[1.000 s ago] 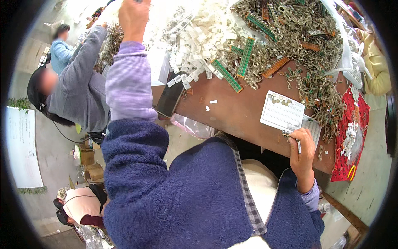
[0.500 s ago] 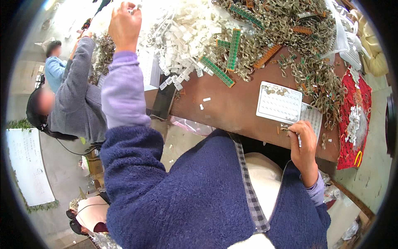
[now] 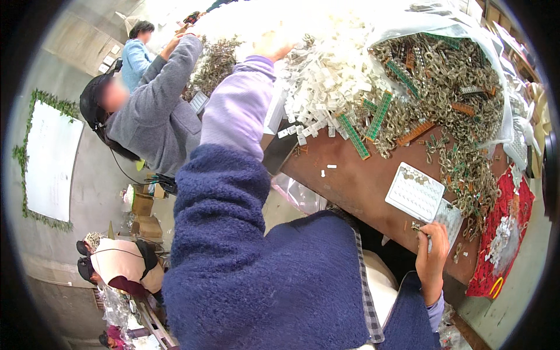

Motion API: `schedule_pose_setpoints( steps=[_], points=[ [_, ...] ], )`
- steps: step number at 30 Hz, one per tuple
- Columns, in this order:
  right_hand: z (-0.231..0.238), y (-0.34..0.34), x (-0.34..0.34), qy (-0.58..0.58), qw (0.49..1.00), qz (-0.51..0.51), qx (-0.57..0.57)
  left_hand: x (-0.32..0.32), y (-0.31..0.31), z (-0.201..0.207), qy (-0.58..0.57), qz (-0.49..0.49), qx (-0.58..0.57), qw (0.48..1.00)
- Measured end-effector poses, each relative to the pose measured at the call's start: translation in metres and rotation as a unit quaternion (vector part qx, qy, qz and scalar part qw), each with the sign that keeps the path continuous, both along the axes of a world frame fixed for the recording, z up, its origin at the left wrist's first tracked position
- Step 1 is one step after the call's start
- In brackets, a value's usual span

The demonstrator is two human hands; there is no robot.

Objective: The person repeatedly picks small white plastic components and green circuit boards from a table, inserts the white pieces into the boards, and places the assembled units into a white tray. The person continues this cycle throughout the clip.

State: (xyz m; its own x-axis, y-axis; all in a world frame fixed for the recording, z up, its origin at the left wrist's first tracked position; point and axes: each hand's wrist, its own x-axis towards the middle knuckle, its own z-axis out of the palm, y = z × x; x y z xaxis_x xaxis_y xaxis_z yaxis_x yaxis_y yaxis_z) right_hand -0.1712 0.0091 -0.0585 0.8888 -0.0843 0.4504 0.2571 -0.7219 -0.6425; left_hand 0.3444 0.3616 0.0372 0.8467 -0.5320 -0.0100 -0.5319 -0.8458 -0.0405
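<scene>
My left hand [image 3: 273, 45] is stretched far out over the heap of small white plastic pieces [image 3: 335, 64]. Glare washes out its fingers, so what they do is unclear; a small metal bit [image 3: 308, 39] shows just beyond them. Low at the right, my right hand [image 3: 433, 248] is closed in a pinch on a small metal clasp [image 3: 416, 226]. Just above that hand lies a white molded tray [image 3: 415, 195], with round coin-like discs in its upper row. A second, greyish tray [image 3: 450, 219] sits partly under it, beside my fingers.
A big pile of metal clasps and chains [image 3: 449, 111] spreads from a clear plastic bag [image 3: 499, 76], with green strips [image 3: 380, 115] and orange strips among it. Red cloth [image 3: 503, 233] hangs at the table's right end. Co-workers sit at the left, one in a grey sweater [image 3: 154, 116].
My view has swung left, so the table appears lower and further right. My left hand has moved over the white pieces; my right hand keeps its pinch near the trays.
</scene>
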Motion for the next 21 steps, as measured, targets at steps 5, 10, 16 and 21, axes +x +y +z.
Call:
schedule_pose_setpoints(
  steps=[5, 10, 16, 21],
  points=[
    [0.006, 0.004, 0.0, -0.002, 1.0, 0.012, -0.003, 0.016, -0.013, 0.004, 0.028, -0.094, -0.107, 0.989],
    [0.009, 0.01, -0.001, -0.013, 1.0, 0.026, 0.002, -0.059, 0.015, 0.052, -0.241, -0.104, -0.141, 0.955],
    [0.01, 0.029, 0.009, -0.05, 0.998, 0.038, 0.022, -0.226, 0.01, -0.024, -0.13, 0.015, -0.131, 0.983],
    [0.011, 0.043, 0.004, -0.057, 0.996, 0.072, 0.016, -0.232, -0.008, -0.089, -0.223, 0.014, -0.087, 0.971]
  ],
)
